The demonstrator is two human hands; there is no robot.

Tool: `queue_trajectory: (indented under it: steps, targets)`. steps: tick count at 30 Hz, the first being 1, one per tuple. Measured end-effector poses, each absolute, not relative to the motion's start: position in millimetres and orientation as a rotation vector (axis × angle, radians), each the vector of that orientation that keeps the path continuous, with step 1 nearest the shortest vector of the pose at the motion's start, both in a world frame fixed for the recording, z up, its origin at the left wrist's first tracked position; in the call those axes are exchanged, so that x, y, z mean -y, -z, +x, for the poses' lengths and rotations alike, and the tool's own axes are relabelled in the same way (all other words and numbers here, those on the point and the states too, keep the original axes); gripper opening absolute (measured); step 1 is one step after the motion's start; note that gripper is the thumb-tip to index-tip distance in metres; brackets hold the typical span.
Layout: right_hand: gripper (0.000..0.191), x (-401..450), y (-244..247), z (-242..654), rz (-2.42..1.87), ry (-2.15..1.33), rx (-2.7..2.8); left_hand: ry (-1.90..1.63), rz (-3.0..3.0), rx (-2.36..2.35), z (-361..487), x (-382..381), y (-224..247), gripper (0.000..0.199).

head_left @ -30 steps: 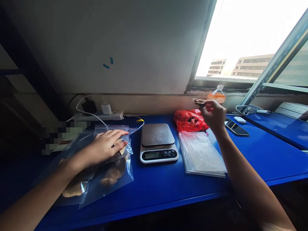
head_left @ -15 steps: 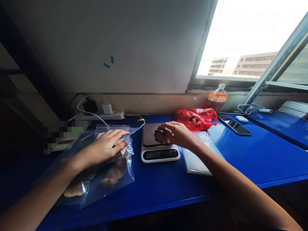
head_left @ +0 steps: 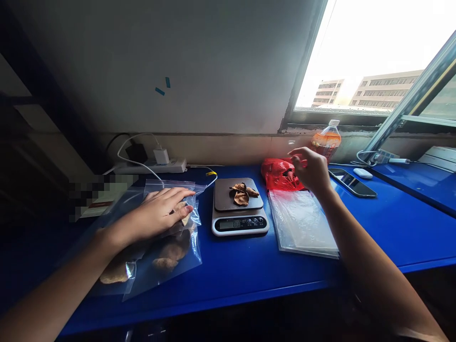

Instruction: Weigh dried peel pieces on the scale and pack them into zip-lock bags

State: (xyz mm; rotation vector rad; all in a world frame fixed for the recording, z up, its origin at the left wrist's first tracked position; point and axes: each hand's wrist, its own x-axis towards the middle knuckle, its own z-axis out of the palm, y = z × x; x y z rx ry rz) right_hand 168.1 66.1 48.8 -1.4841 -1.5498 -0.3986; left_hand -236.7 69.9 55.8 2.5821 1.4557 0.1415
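Observation:
My left hand (head_left: 164, 209) lies flat, fingers stretched out, on clear zip bags (head_left: 192, 278) that hold brown, dried-looking pieces (head_left: 167, 261). Beside them stands a white kitchen scale (head_left: 241, 226) with a dark plate and a lit display whose digits are too small to read surely. Several shrivelled brown dried slices (head_left: 242, 198) rest on its plate. Raised over a crumpled red plastic bag (head_left: 276, 168), my right hand (head_left: 309, 168) has bent fingers set apart, with nothing visible in them. Below it, a stack of clear plastic bags (head_left: 301, 225) lies right of the scale.
Behind the red bag stands an orange-labelled drink bottle (head_left: 327, 140). A phone (head_left: 352, 183) and a white earphone-like case (head_left: 363, 173) lie on the right. At the wall sits a power strip (head_left: 174, 166) with a charger and cables. The blue table's (head_left: 249, 278) front edge runs below.
My right hand has left the scale plate and moved right and up to the red bag. The dried slices now show uncovered on the plate, while my left hand stays on the bags.

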Motion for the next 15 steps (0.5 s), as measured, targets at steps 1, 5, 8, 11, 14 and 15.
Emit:
queue_trajectory:
  steps: [1, 5, 8, 11, 14, 15]
  targets:
    - [0.028, -70.8, -43.7, 180.0, -1.552, 0.384, 1.457, -0.13, 2.583, -1.458, -236.2, -69.3, -56.6, 0.064]
    - [0.035, -87.4, -17.2, 209.8, -1.793, 0.221, 1.344, -0.109, 2.573, -1.464, -235.7, -65.6, -59.9, 0.063]
    - [0.031, -94.2, -3.3, 212.4, -1.848, 0.114, 1.463, -0.109, 2.586, -1.453, -236.8, -64.8, -59.8, 0.062]
    - [0.021, -97.3, 1.9, 208.2, -1.846, 0.046, 1.604, -0.107, 2.613, -1.442, -237.9, -66.0, -57.7, 0.061]
    - [0.02, -99.4, 2.5, 207.6, -1.873, 0.025, 1.654, -0.112, 2.624, -1.442, -238.3, -66.8, -56.2, 0.06]
    - [0.022, -100.1, 2.2, 208.9, -1.892, 0.03, 1.642, -0.114, 2.624, -1.442, -238.4, -66.8, -56.0, 0.06]
